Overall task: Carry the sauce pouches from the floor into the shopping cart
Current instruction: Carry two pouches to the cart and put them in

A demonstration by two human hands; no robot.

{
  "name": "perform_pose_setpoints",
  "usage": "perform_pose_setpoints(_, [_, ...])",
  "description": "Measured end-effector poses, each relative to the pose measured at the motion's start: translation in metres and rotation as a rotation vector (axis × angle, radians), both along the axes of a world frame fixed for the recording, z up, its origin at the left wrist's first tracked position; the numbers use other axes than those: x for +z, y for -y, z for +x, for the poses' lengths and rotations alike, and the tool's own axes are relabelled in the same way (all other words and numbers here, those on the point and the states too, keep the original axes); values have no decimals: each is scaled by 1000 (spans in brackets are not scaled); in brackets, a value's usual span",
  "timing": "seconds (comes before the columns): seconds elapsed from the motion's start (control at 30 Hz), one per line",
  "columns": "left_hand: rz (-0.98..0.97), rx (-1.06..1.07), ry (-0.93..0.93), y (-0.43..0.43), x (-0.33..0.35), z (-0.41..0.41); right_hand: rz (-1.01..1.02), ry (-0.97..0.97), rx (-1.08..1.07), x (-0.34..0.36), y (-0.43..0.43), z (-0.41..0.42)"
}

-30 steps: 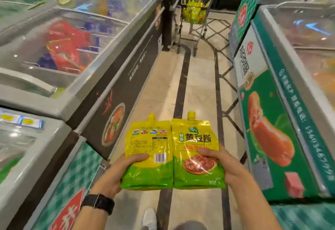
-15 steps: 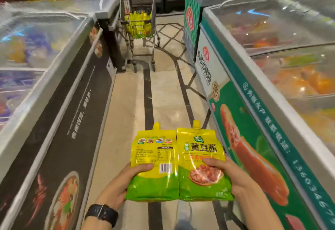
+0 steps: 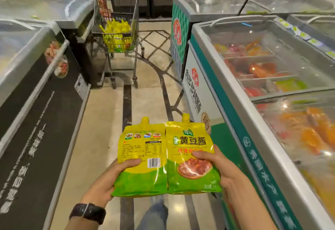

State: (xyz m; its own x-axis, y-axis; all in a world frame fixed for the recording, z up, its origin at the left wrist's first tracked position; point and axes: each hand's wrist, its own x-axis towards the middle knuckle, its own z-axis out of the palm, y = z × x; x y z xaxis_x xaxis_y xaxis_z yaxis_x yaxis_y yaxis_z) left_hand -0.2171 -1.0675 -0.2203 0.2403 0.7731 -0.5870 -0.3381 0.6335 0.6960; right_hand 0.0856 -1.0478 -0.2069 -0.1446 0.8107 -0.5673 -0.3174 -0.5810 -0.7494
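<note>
Left grip [image 3: 108, 180] held the back-facing pouch [image 3: 143, 157], thumb on top; right grip [image 3: 223, 170] held the front-facing pouch [image 3: 190, 148], edges touching. I saw the cart [image 3: 122, 70], holding more yellow pouches [image 3: 117, 32], well ahead of both grips, slightly left.

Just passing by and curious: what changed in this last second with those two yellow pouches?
The person walked up the aisle, so the shopping cart is nearer. Nothing was taken or let go: the left hand still holds the barcode-side pouch, the right hand the front-side pouch, side by side, same grip.
</note>
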Motion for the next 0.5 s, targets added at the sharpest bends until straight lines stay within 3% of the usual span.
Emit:
perform_pose_setpoints(0.07, [14, -25, 1, -58, 0, 1, 2, 57, 11, -23, -60, 10])
perform_pose_setpoints(0.23, [3, -66, 2, -191, 12, 3, -46, -65, 50, 23, -183, -2])
perform_pose_setpoints(0.5, [4, -47, -26, -401, 7, 15, -65, -72, 45, 7, -397, 9])
